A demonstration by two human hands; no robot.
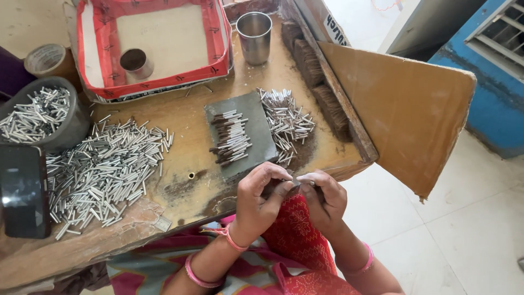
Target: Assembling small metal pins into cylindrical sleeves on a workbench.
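While both hands [292, 191] pinch one small dark stick [288, 188] lying left-right between them, the stick-loaded grey slab [262, 136] sits just beyond.

A worn wooden counter [180, 145] fills the left side, its top scuffed and stained. To the right lies a pale tiled floor [469, 229] in bright, even light — beyond it a blue door [494, 109] with a louvred vent [505, 33].
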